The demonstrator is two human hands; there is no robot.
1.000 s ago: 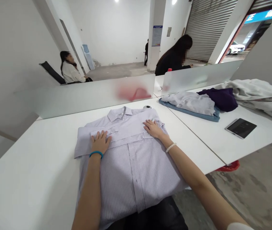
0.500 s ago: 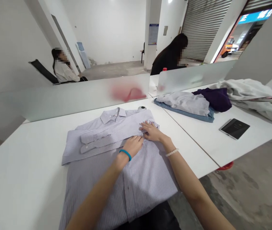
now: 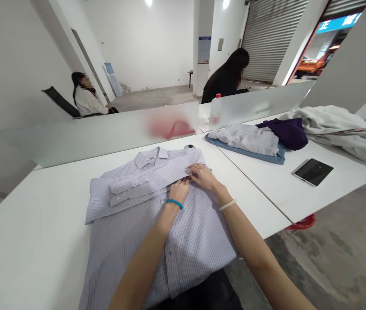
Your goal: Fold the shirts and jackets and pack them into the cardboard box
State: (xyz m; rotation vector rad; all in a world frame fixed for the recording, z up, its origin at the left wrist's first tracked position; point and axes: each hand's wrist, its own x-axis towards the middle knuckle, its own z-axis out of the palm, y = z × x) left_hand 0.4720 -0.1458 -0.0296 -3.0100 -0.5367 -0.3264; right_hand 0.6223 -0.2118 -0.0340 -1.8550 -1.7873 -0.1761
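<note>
Your shirt (image 3: 196, 254): thin lilac stripes on white. Your left wristband (image 3: 174, 203): bright blue. Tabletop (image 3: 24, 241): plain white. Nearby garment (image 3: 283, 133): deep purple.

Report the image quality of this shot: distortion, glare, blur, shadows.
In the head view, wide-angle distortion bends the edges of the white table toward the corners; the striped shirt looks sharp and evenly lit, without harsh shadows; the frosted partition blurs a red shape behind it; the ceiling light is blown out.
</note>
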